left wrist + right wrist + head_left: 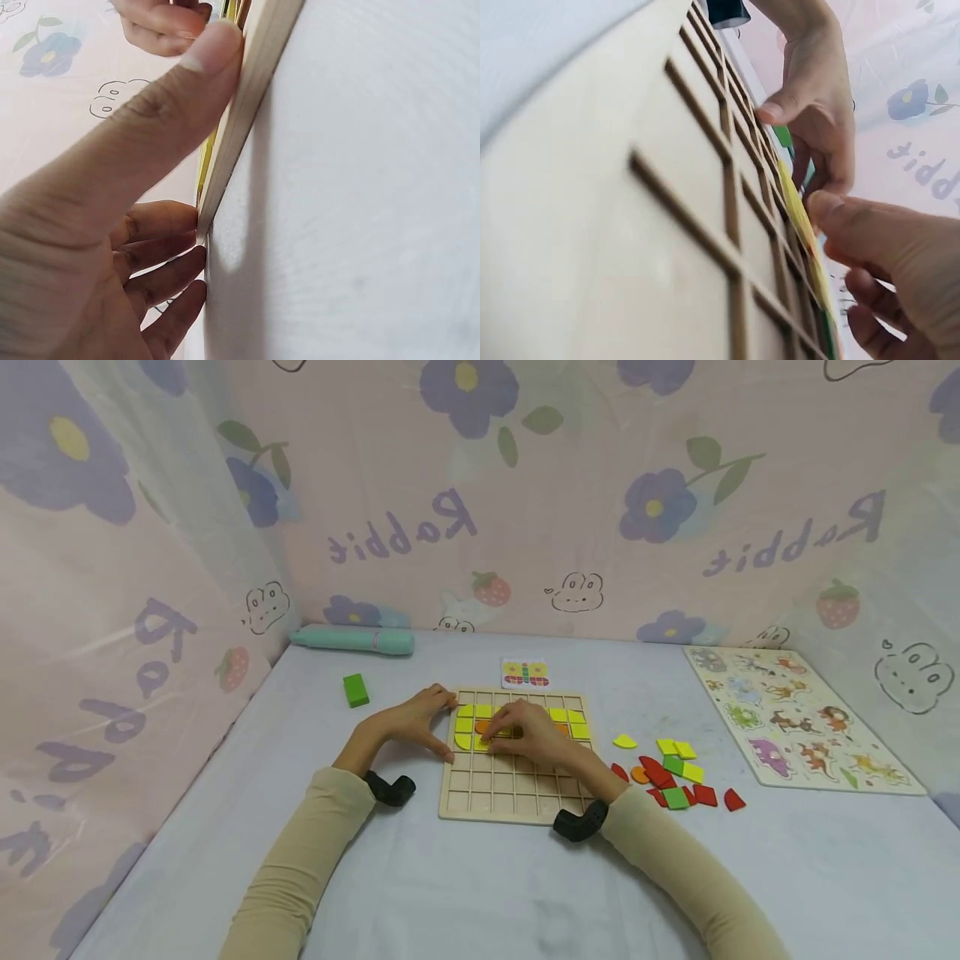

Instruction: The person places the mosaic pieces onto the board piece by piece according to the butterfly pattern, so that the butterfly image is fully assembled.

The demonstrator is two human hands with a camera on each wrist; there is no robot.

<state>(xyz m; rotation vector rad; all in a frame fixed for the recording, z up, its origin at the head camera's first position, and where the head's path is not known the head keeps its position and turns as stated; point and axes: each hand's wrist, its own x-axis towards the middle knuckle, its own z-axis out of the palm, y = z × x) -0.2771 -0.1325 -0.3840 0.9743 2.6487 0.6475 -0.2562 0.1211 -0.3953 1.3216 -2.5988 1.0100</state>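
On the table lies a square wooden grid board (480, 806), its upper rows filled with yellow tiles (464, 725) and a few orange ones (562, 729). My left hand (411, 724) touches the board's left side, fingertips near the far corner and thumb lower down on the edge. Over the yellow rows, my right hand (534, 735) pinches a small yellow tile (481, 745) between thumb and fingertips, down at the grid. The right hand hides the tiles in the middle. In the right wrist view, the thumb rests right at the yellow tiles (799, 214).
A butterfly pattern card (525, 673) lies behind the board. Loose red, green, yellow and orange pieces (677, 798) are scattered to the right. An animal puzzle board (806, 718) sits farther right. At left are a green block (356, 690) and a teal tube-shaped case (352, 640).
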